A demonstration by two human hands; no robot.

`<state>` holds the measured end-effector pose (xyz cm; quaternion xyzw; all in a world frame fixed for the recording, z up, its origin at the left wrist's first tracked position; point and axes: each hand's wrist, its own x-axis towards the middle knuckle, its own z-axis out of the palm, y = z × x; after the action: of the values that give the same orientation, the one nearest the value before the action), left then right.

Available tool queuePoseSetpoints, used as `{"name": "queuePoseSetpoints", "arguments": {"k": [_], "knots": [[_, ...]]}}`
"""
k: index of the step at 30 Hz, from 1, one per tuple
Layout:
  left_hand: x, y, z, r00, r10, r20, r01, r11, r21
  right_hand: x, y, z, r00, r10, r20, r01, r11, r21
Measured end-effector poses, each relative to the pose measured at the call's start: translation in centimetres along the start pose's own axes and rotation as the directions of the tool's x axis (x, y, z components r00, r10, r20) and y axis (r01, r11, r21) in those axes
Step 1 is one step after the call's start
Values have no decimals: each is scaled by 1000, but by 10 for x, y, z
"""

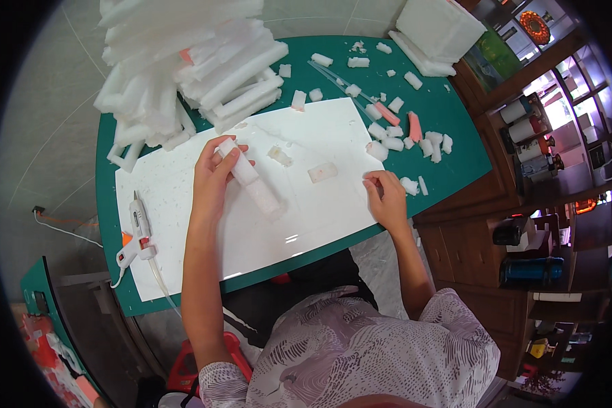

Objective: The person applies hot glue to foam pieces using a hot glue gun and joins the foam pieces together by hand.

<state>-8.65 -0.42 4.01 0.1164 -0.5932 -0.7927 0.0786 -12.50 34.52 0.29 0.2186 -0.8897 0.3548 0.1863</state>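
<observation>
My left hand (214,178) is closed around the upper end of a long white foam block (253,185), which slants down to the right over a white board (306,224). The block seems to consist of two lengths end to end. My right hand (386,197) is at the board's right edge with its fingers curled together; whatever they hold, if anything, I cannot make out. Between the hands, a small yellowish-stained foam piece (279,156) and a flat pale rectangular piece (322,173) lie on the board.
A white hot glue gun (139,228) lies at the board's left, its cord trailing off the table. Foam frames (190,61) are stacked high at the back left. Several foam scraps (392,143), pink pieces (415,126) and clear glue sticks (333,78) lie on the green tabletop (455,156).
</observation>
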Motion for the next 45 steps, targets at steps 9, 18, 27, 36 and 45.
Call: {"name": "queuePoseSetpoints", "arguments": {"k": [9,18,27,36,45], "knots": [[-1,-5,-6,1000,7,11,-7,1000,-26,0,-9,0,998,12,59,-10,999,-37],[-6,-4,-3,1000,-3,2,3,1000,-31,-7,-9,-5,995,68,-72,-65,997,39],[2,-4,-5,1000,2,-10,-3,999,-35,-6,4,1,983,129,-132,-125,992,35],[-2,-4,-4,1000,10,-16,-10,1000,5,-11,2,-3,964,235,-126,-221,969,113],[0,-3,-6,999,50,-6,-49,994,93,-10,4,-3,940,337,-56,-322,928,190]]}}
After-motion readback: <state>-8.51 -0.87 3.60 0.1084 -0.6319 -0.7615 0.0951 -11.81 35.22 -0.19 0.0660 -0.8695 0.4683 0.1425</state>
